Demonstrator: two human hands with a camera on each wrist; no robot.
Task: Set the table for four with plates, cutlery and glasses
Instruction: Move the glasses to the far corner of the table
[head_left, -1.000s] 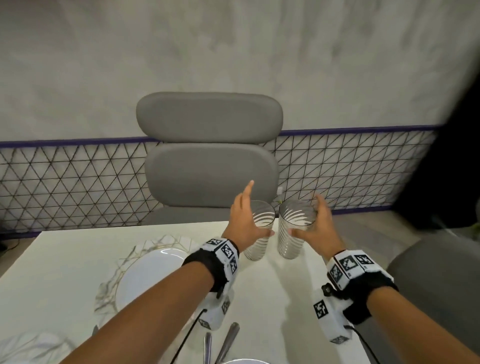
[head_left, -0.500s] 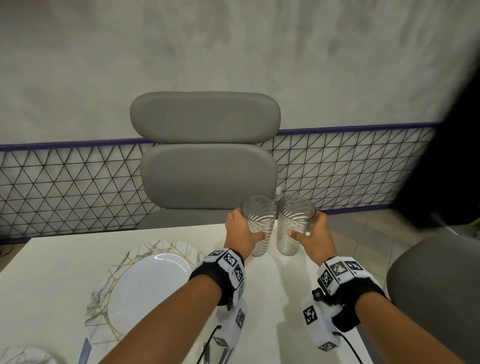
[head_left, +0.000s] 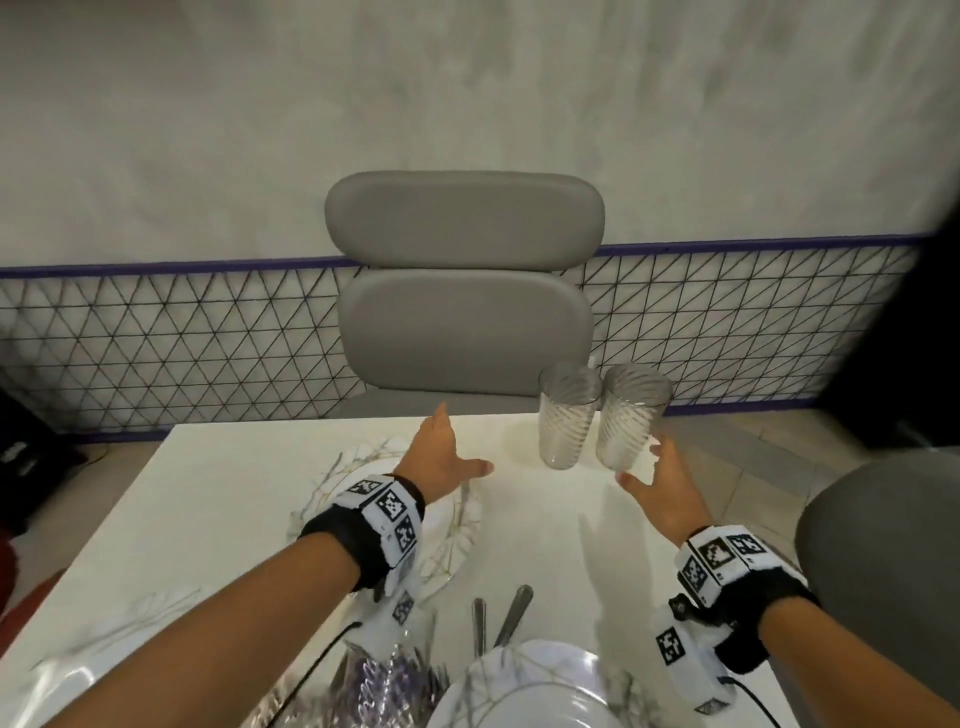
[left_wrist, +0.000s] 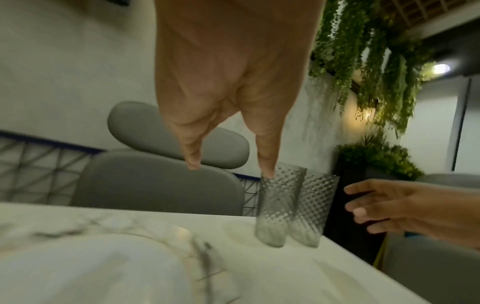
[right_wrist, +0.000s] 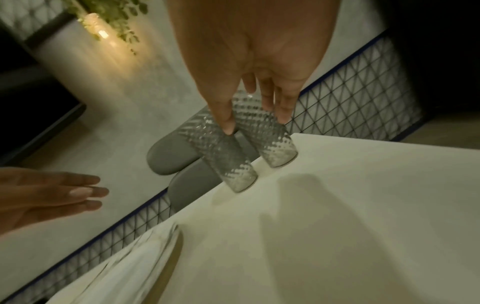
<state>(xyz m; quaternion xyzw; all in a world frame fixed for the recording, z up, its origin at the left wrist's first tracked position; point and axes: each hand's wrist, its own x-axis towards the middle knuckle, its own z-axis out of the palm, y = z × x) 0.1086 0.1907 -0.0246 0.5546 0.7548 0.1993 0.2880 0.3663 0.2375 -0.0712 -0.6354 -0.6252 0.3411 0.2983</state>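
Observation:
Two textured glasses stand side by side near the table's far right corner: the left glass (head_left: 565, 421) (left_wrist: 279, 207) (right_wrist: 221, 156) and the right glass (head_left: 629, 415) (left_wrist: 313, 209) (right_wrist: 267, 135). My left hand (head_left: 441, 452) (left_wrist: 228, 123) hovers open over a marbled plate (head_left: 462, 525), well left of the glasses. Just in front of the right glass my right hand (head_left: 657, 478) (right_wrist: 257, 102) spreads its fingers and holds nothing. A nearer plate (head_left: 535, 686) and cutlery handles (head_left: 498, 616) lie at the bottom edge.
A grey padded chair (head_left: 465, 291) stands behind the white table (head_left: 234, 493). Another grey chair (head_left: 883, 545) sits at the right. A shiny glass or cutlery cluster (head_left: 389, 675) is near the bottom. A wire-mesh panel (head_left: 156, 353) lines the wall.
Both hands have let go of the glasses, which now stand on the table. The left hand has drawn back to the left over the plate; the right hand has pulled back slightly.

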